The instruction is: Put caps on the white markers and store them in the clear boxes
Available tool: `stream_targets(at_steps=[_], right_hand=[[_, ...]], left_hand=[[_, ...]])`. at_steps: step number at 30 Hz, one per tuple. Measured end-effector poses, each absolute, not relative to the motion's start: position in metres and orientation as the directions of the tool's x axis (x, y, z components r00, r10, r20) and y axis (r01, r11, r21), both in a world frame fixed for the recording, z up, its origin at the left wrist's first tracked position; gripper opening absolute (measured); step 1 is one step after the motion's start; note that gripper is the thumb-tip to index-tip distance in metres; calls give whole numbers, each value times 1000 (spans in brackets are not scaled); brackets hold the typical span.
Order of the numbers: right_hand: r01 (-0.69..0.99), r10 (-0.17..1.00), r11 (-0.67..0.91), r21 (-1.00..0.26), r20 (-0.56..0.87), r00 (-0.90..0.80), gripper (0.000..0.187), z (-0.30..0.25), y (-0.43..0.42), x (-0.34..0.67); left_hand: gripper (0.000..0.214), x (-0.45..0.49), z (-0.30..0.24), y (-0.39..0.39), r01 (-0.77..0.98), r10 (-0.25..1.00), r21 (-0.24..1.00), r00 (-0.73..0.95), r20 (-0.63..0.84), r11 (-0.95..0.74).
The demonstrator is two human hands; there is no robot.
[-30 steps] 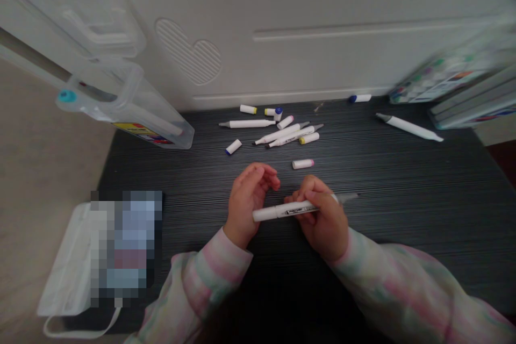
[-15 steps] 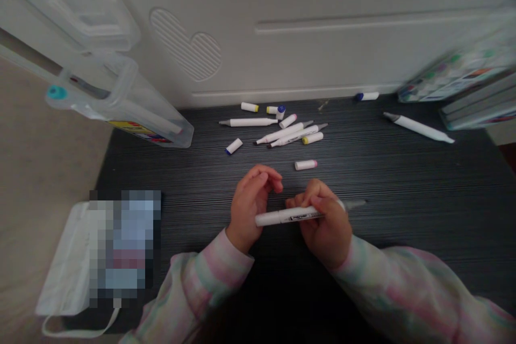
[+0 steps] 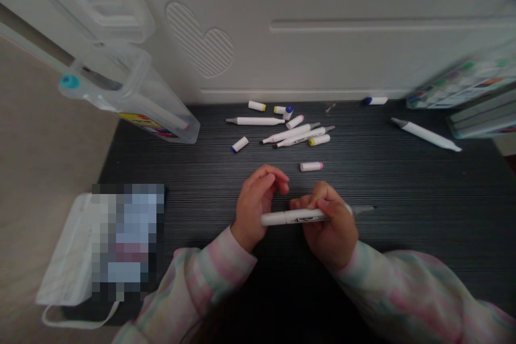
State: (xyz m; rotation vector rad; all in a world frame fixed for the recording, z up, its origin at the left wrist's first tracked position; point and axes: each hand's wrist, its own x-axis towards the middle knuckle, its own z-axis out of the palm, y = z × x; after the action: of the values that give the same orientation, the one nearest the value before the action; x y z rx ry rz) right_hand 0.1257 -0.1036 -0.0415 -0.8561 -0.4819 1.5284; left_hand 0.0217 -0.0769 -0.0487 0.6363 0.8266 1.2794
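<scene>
My right hand [image 3: 330, 231] is closed around a white marker [image 3: 298, 217] held level over the dark mat [image 3: 403, 193], its grey tip pointing right. My left hand [image 3: 258, 201] hovers just left of it with fingers curled and thumb close to the fingertips; whether a small cap sits between them I cannot make out. A white cap with a pink end [image 3: 311, 166] lies on the mat just beyond both hands.
Several uncapped markers and loose caps [image 3: 290, 129] lie near the white wall panel. One marker [image 3: 426, 135] lies at the right near marker boxes [image 3: 463, 86]. A clear plastic case [image 3: 133, 97] stands at the back left. A white face mask [image 3: 64, 258] lies at the left.
Both hands and the marker hold nearly the same pose. The view has drifted slightly, so everything sits a little to the right.
</scene>
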Motion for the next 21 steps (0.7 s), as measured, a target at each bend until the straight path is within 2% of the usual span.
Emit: stream_targets(at_steps=[21], right_hand=[[-633,973,-146,-760,-225,46,24,-45,-100,123]], left_hand=[[20,25,-49,-75,-502,981,843,71,-183,193]])
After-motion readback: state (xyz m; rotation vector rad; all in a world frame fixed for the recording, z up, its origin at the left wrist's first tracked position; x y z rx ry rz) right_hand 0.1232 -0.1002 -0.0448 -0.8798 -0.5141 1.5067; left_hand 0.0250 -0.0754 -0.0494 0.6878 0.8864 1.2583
